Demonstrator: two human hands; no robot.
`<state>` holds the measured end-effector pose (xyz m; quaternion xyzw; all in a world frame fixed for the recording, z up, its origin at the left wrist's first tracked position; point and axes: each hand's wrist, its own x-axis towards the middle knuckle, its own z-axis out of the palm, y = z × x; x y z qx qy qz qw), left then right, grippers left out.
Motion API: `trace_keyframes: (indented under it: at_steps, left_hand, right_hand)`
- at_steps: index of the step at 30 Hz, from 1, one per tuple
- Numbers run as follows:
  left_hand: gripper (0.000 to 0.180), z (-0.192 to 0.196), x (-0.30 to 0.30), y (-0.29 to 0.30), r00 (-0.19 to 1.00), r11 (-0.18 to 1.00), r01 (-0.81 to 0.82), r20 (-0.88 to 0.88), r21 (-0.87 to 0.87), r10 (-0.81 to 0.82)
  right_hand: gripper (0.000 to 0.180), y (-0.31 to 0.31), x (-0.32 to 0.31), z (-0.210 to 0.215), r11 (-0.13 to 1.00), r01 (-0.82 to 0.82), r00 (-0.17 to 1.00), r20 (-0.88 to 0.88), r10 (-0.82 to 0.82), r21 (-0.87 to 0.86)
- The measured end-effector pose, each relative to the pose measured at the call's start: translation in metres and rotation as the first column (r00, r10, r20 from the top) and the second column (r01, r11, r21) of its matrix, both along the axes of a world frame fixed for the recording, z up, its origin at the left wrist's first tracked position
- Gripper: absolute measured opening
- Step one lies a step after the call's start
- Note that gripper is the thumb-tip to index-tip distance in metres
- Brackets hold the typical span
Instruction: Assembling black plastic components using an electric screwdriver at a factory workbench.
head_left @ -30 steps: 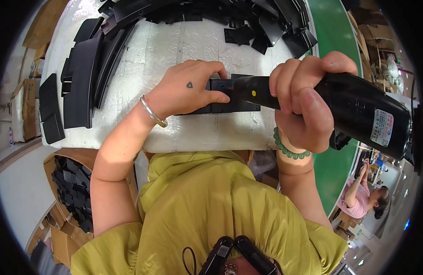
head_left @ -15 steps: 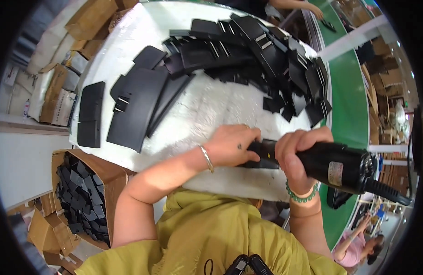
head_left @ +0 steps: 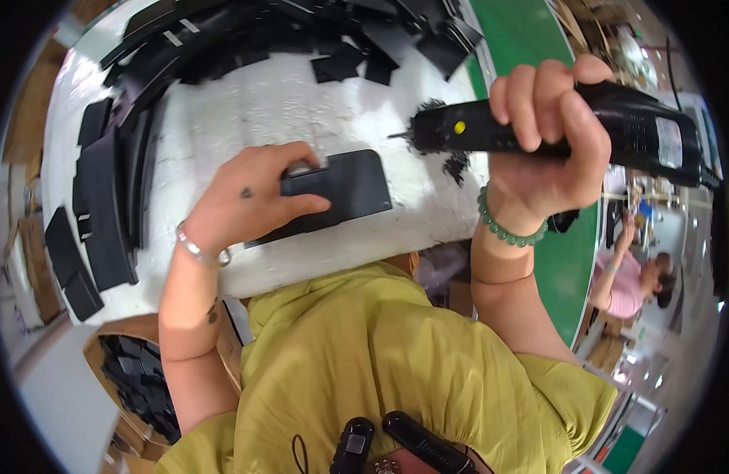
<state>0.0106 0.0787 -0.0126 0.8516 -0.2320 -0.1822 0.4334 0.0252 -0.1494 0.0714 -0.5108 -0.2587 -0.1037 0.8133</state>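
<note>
My right hand (head_left: 550,142) is wrapped round a thick black corded electric hand tool (head_left: 491,126), raised at the right of the white-covered table. It has a yellow dot on its side and a thin pointed tip aimed left. My left hand (head_left: 250,193) grips a flat black plastic panel (head_left: 356,186) with rounded corners, lying near the table's front edge; its thumb rests on the panel's face and the other fingers curl at the far edge. The tip is apart from the panel. Dark ragged scraps (head_left: 457,167) show under and around the tool's front end.
Black panels (head_left: 104,213) lean together at the left. A heap of black pieces (head_left: 246,39) spans the table's far side. A cardboard box (head_left: 104,347) of black pieces stands at the lower left. A green surface (head_left: 522,35) runs along the right; beyond it is another person (head_left: 625,276).
My right hand has lifted the tool up and away from the panel. My left hand has shifted left with the panel, now plainly visible. The whole view has swung.
</note>
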Motion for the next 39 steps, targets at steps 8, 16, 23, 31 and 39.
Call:
trace_keyframes:
  at_steps: [8, 16, 23, 31, 39]
  left_hand:
    - [0.039, 0.009, -0.009, -0.021, 0.993, 0.998, -0.039, 0.11, 0.046, 0.034]
    - [0.038, 0.016, -0.008, -0.037, 0.954, 0.989, -0.135, 0.262, -0.053, 0.145]
    - [0.03, 0.009, -0.003, -0.058, 0.897, 0.996, -0.057, 0.434, -0.064, 0.079]
    - [0.02, 0.007, 0.017, -0.093, 0.839, 0.969, 0.114, 0.544, -0.221, 0.025]
    - [0.01, 0.008, 0.001, -0.08, 0.734, 0.95, 0.232, 0.679, -0.208, -0.03]
  right_hand:
    - [0.023, -0.042, -0.016, -0.043, 0.942, 0.33, 0.94, -0.076, -0.334, -0.061]
    - [0.022, -0.041, -0.012, -0.051, 0.937, 0.348, 0.934, -0.079, -0.349, -0.016]
    - [0.027, -0.041, -0.026, -0.036, 0.956, 0.282, 0.959, 0.003, -0.283, 0.08]
    - [0.033, -0.046, -0.039, -0.003, 0.983, 0.144, 0.978, 0.134, -0.158, 0.111]
    - [0.032, -0.038, -0.064, 0.01, 0.998, -0.058, 0.979, 0.198, 0.055, 0.008]
